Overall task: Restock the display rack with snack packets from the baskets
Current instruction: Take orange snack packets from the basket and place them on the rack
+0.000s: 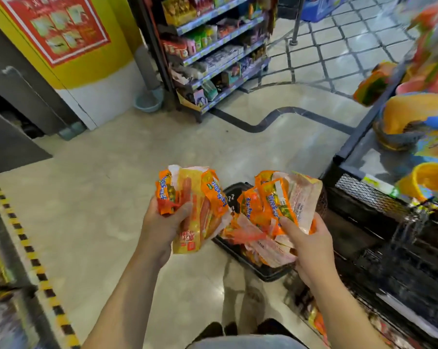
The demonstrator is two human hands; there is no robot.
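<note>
My left hand point(162, 230) grips a bunch of orange and yellow snack packets point(195, 205) held up over the floor. My right hand point(311, 250) grips a second bunch of orange snack packets point(281, 200), thumb on top. Under both bunches a black basket point(260, 270) stands on the floor with more orange packets point(258, 243) inside. The black wire display rack point(379, 205) stands at the right, blurred, with yellow and orange goods point(414, 112) on its upper levels.
A shelf unit point(213, 54) full of packaged goods stands ahead across the floor. A yellow and white pillar point(92, 71) with a red poster is at the upper left. Yellow-black hazard tape point(34, 258) edges a counter at the left.
</note>
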